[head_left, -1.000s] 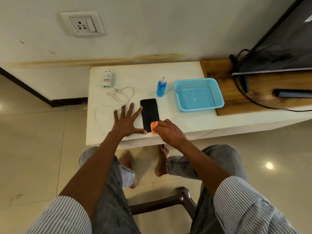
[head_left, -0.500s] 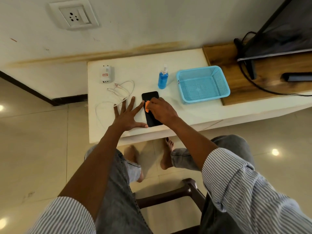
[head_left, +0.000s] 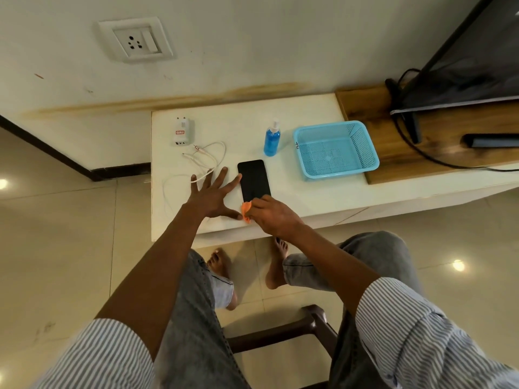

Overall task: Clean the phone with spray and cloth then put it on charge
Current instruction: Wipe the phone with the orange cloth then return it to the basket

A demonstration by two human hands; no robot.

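A black phone [head_left: 253,178] lies screen up on the white table [head_left: 309,197]. My left hand [head_left: 212,195] lies flat beside it with fingers spread, index finger and thumb touching the phone's left edge. My right hand [head_left: 273,215] grips a small orange cloth [head_left: 246,210] over the phone's near end, hiding that end. A blue spray bottle [head_left: 271,138] stands just behind the phone. A white charger plug [head_left: 182,131] and its white cable [head_left: 209,155] lie at the table's left.
A light blue plastic basket [head_left: 336,149] sits to the right of the bottle. Further right are a wooden board [head_left: 365,108], a TV [head_left: 471,66] with black cables and a dark remote [head_left: 490,140]. A wall socket [head_left: 135,39] is above the table. A chair [head_left: 280,335] is under me.
My right hand has drawn the cloth from the phone's upper part back down to its near end. My left hand stays flat against the phone's left edge.
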